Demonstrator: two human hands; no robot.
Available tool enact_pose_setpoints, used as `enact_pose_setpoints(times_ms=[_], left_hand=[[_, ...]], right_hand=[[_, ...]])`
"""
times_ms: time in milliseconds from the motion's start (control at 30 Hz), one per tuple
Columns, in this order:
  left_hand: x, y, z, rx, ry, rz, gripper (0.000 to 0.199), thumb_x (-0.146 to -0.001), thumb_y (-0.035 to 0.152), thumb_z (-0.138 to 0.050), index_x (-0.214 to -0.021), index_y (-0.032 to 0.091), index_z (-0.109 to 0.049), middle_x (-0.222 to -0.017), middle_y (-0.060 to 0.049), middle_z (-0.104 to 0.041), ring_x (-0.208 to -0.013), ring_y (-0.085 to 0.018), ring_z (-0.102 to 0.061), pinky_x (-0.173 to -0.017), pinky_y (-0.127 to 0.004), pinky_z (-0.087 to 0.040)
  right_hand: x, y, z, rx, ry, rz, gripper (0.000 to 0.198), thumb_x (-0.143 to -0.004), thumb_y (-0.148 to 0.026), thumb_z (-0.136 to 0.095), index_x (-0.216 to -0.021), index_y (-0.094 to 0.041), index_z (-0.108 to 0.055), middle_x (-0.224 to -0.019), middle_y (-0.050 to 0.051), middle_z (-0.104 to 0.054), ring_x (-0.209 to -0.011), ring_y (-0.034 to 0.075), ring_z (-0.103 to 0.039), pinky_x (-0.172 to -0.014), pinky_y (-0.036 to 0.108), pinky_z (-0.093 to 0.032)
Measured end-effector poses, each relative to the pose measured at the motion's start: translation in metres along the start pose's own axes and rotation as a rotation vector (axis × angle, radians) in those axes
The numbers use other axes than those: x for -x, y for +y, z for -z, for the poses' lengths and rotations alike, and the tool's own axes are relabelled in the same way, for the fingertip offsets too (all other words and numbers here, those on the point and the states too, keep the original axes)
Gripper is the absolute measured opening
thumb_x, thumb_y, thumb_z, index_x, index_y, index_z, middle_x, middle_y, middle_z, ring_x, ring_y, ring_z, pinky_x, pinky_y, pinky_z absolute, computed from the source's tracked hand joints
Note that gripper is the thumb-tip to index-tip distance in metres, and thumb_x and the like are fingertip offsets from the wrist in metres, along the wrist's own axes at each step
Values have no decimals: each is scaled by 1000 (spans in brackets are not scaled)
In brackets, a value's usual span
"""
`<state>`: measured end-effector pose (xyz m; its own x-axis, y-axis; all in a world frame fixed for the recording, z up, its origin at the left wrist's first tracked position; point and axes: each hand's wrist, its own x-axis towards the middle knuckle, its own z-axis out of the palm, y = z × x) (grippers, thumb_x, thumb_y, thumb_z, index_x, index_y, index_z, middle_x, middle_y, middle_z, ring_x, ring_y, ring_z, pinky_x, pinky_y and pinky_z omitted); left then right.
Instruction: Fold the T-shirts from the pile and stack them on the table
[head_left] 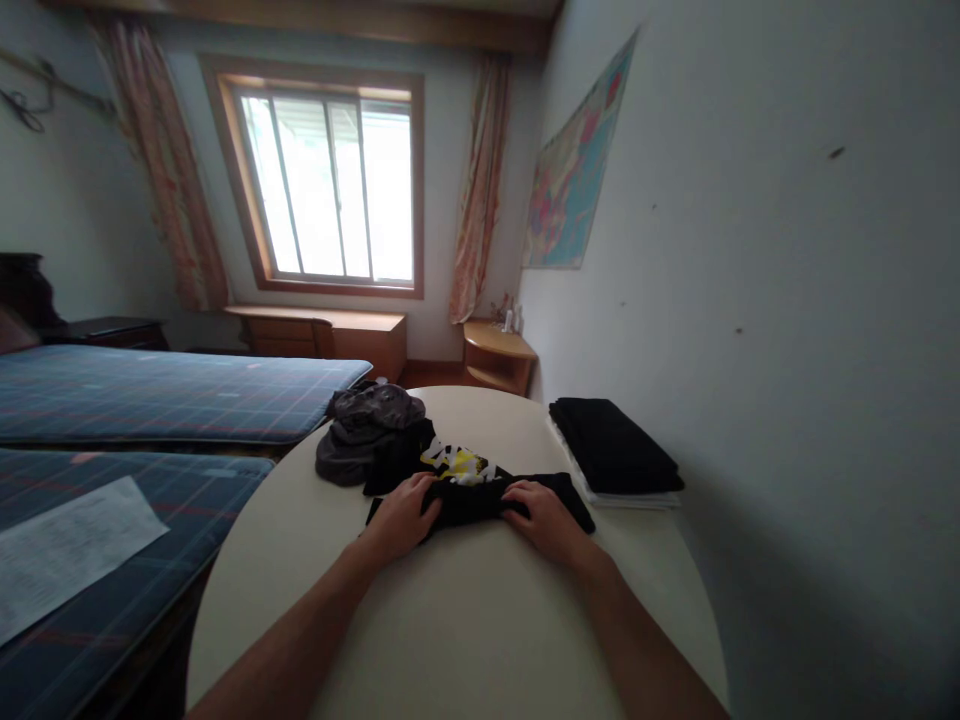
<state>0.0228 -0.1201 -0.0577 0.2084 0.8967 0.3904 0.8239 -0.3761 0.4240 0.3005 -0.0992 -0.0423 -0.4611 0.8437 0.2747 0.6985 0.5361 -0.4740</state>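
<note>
A black T-shirt (469, 500) with a yellow and white print lies partly folded on a round white table (480, 620). My left hand (403, 515) grips its near fold on the left, the thumb on the near side and the fingers over the top. On the right part of the same fold, my right hand (541, 512) has its fingers curled onto the cloth. Beyond my left hand is a crumpled heap of dark grey clothing (367, 430), touching or very near the shirt. To the right, a folded black garment (615, 445) rests on folded white cloth (630, 499).
A white wall (810, 350) runs close along the table's right side. To the left are beds with blue plaid mattresses (187, 395), one bearing a paper sheet (71, 545). A wooden desk (337, 320) and a corner shelf (499, 342) stand beyond the table.
</note>
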Motion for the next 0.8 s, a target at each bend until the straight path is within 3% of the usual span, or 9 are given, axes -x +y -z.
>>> enact_pose_setpoints(times_ms=[167,267,367,433,500,600,700,800], left_hand=[[4,10,17,-29,-182,-13,27,-85,29,-54,-108,19,-64,-98,-9,-70,-93,-26,-66,-83,-34,-48],[3,15,27,189,-237,-16,21,-87,30,-50,-98,20,-64,-88,-5,-69,-84,-22,-66,-76,-30,-48],[-3,16,29,420,-126,31,25,-89,39,-49,-89,19,-64,-84,-2,-69,-81,-21,-65,-74,-28,-49],[-6,12,27,454,0,99,29,-90,44,-50,-90,18,-64,-86,-3,-70,-83,-22,-66,-77,-30,-50],[-7,7,24,399,64,84,30,-90,44,-50,-98,19,-64,-106,-7,-71,-100,-25,-65,-91,-34,-48],[-3,1,17,257,-54,-25,42,-91,47,-51,-121,19,-59,-136,-11,-58,-125,-28,-53,-108,-39,-38],[2,0,15,136,-194,-64,53,-87,48,-56,-132,19,-54,-134,-12,-60,-125,-29,-53,-107,-41,-38],[5,7,22,77,-221,-70,42,-86,43,-57,-121,21,-62,-121,-11,-67,-117,-29,-58,-101,-38,-41]], right_hand=[[-1,3,14,-182,22,-80,30,-94,-40,-46,-98,-21,-69,-93,6,-72,-86,22,-65,-80,33,-46],[1,3,21,-427,38,-139,36,-92,-50,-48,-99,-20,-68,-75,2,-69,-66,18,-60,-61,28,-44],[1,4,22,-649,118,-250,48,-86,-60,-53,-112,-21,-63,-57,-5,-57,-46,12,-46,-45,23,-31],[-1,4,21,-710,184,-277,53,-85,-63,-53,-116,-21,-61,-55,-6,-54,-44,11,-44,-44,23,-31],[-2,3,20,-688,216,-261,53,-86,-64,-51,-114,-20,-62,-65,-2,-62,-55,14,-55,-51,25,-42],[1,0,22,-560,133,-168,51,-87,-61,-53,-115,-20,-65,-102,7,-71,-96,22,-65,-86,34,-51],[8,0,28,-483,-106,-88,62,-77,-54,-70,-130,-23,-59,-130,8,-63,-119,26,-57,-107,40,-41],[14,2,36,-474,-248,-77,74,-68,-45,-80,-136,-25,-56,-136,7,-59,-123,27,-55,-110,42,-38]])
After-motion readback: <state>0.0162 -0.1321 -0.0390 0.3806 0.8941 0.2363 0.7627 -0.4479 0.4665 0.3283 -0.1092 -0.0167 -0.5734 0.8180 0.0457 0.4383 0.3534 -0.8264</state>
